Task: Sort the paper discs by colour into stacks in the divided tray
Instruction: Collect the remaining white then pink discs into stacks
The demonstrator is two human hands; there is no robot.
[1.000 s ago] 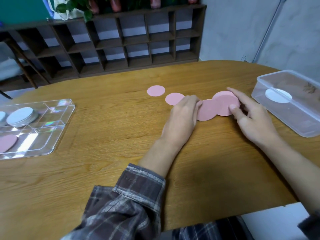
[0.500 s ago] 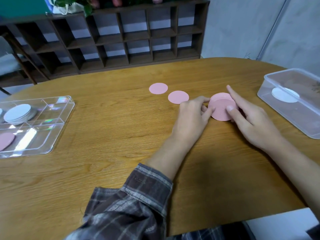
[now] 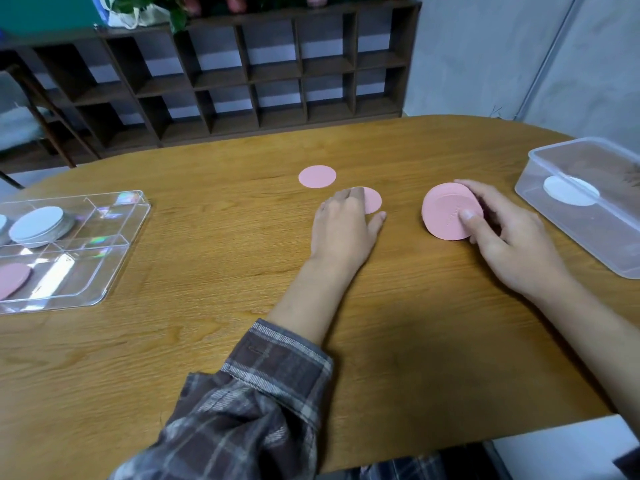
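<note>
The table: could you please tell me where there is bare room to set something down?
The widest bare wood lies between the tray and the left hand. More lies right of the sleeve, and beyond the far disc. It is crowded from the left hand, touching a second disc, across the stack in the right hand to the box.

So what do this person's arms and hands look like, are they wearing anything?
The left hand and right hand are bare, with no gloves, rings or watch. The left arm wears a plaid flannel sleeve, brownish-grey with pale stripes, its cuff ending partway up the forearm. The right forearm is bare; only a scrap of dark sleeve shows at the lower right corner.
</note>
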